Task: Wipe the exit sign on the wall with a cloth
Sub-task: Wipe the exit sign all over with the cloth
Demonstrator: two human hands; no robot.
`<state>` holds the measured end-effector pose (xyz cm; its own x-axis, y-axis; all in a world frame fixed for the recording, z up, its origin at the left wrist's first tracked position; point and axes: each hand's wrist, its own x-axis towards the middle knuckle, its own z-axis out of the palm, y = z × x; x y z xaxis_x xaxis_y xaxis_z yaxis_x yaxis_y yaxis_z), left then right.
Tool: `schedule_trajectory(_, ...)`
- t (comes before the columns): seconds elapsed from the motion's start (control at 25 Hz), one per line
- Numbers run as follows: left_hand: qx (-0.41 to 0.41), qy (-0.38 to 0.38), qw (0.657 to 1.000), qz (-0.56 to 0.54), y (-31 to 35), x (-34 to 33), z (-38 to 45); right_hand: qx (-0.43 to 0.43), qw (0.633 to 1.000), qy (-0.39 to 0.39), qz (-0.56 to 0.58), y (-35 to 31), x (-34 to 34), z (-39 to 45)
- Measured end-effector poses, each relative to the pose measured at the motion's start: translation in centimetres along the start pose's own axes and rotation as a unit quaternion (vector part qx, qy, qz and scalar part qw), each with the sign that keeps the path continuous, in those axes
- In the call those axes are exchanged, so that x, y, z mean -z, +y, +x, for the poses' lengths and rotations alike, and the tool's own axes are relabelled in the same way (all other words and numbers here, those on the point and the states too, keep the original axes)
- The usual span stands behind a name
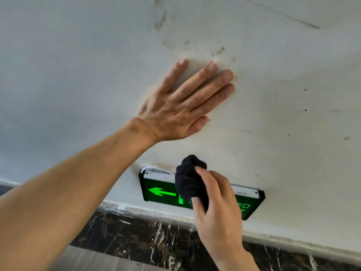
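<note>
Now we press our flat, open left hand (175,106) on the wall (78,65) above the exit sign (156,190), while our right hand (216,204) grips the dark cloth (188,180) against the sign's face.

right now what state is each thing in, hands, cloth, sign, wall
left hand: open, flat against the wall above the sign
right hand: shut in a grip on the cloth
cloth: dark, bunched up, held over the middle of the sign
exit sign: lit green, arrow pointing left, mounted low on the wall, partly covered
wall: pale, scuffed with dark marks
</note>
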<state>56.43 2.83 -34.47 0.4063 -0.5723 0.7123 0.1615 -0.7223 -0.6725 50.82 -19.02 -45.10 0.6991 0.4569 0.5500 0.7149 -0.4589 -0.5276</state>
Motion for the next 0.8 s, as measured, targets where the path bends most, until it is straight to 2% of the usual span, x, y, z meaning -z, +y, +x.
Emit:
schedule_trajectory(0.08, 0.002, 0.001, 1.0, -0.01, 0.0, -0.1, 0.1, 0.078, 0.994, 0.052, -0.053, -1.2, -2.4, 1.1)
schedule_trajectory(0.2, 0.006, 0.005, 1.0, -0.015, 0.1, -0.1, 0.1, 0.123, 0.988, 0.079, -0.057, -2.6, -6.2, 2.1)
schedule_trajectory(0.28, 0.01, 0.008, 1.0, -0.021, 0.2, -0.2, 0.2, 0.153, 0.984, 0.05, -0.08, -2.6, -8.5, 2.1)
schedule_trajectory(0.36, 0.012, 0.011, 1.0, -0.021, 0.2, -0.3, 0.2, 0.164, 0.975, -0.031, -0.145, -2.5, -10.2, 1.6)
schedule_trajectory(0.48, 0.014, 0.014, 1.0, -0.022, 0.2, -0.4, 0.3, 0.122, 0.966, -0.13, -0.189, -2.5, -11.4, 1.2)
schedule_trajectory(0.8, 0.01, 0.005, 1.0, -0.019, 0.2, -0.2, 0.3, 0.121, 0.956, -0.153, -0.22, -2.7, -11.2, 1.9)
